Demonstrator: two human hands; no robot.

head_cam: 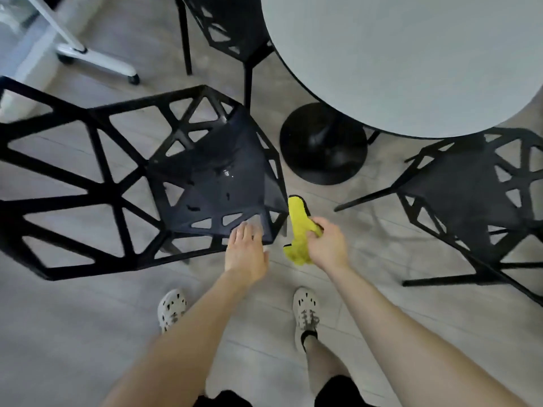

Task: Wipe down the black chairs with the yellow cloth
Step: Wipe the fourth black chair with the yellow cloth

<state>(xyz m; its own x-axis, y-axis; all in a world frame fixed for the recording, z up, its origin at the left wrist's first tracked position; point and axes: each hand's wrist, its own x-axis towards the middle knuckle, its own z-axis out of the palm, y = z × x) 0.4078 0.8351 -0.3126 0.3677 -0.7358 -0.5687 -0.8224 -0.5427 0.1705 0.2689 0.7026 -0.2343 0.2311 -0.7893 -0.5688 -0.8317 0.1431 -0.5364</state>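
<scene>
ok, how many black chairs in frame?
3: left chair by the left hand, top chair beside the table, right chair at its near edge. More may be hidden behind the table.

Three black chairs with open, triangle-cut lattice shells stand upright on the floor. The nearest chair (205, 171) is at the left with a small shiny spot on its seat, the right chair (470, 183) is angled toward it, and the far chair (232, 24) is cut off by the top edge. The yellow cloth (299, 230), bunched and dark-trimmed, hangs from the grip of the right hand (327, 245), just beside the nearest chair's front seat corner.
</scene>
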